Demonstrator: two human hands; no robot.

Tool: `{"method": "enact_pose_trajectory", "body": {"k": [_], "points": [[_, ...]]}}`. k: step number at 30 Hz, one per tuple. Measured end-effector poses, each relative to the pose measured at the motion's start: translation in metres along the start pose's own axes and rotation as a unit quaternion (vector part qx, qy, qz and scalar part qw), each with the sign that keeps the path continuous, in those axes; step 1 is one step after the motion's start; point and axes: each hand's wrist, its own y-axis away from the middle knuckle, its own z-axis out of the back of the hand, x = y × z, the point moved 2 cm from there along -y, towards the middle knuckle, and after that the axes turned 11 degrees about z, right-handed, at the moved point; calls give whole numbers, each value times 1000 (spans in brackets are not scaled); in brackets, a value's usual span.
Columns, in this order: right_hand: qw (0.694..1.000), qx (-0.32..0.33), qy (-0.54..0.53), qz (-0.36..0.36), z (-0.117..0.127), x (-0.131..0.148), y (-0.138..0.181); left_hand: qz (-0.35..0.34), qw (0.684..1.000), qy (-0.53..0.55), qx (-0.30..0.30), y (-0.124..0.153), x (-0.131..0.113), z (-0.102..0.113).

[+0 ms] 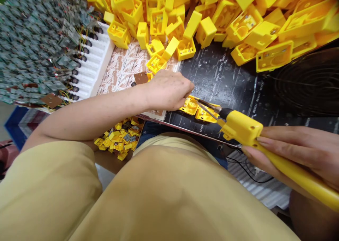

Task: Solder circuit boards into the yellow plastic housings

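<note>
My left hand (169, 89) is curled, knuckles up, pressing on a small yellow plastic housing (197, 110) that lies on a black board (233, 78). My right hand (299, 152) grips the yellow handle of a soldering iron (246, 131). Its metal tip (209, 108) points left and touches the housing just beside my left fingers. What lies under my left fingers is hidden.
A big heap of yellow plastic housings (212, 15) fills the far side. Green circuit boards with wires (34, 39) are piled at the left on a white foam tray (95, 60). Small finished yellow pieces (119, 138) lie below the board. My knees in tan cloth (159, 198) fill the foreground.
</note>
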Motion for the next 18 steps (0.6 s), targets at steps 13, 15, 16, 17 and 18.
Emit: {"method": "enact_pose_trajectory", "body": {"k": [13, 15, 16, 17, 18], "points": [[987, 40, -25, 153, -2, 9, -27, -63, 996, -56, 7, 11, 2, -7], [987, 34, -30, 157, -3, 11, -29, -56, 996, -66, 22, 10, 2, -4], [986, 34, -30, 160, -4, 13, -31, -53, 996, -67, 27, 10, 2, -3], [987, 34, -30, 155, -5, 14, -32, -52, 996, -66, 29, 9, 1, -2], [989, 34, -29, 140, -7, 14, -33, -54, 996, -64, 30, 9, 1, -1]]}}
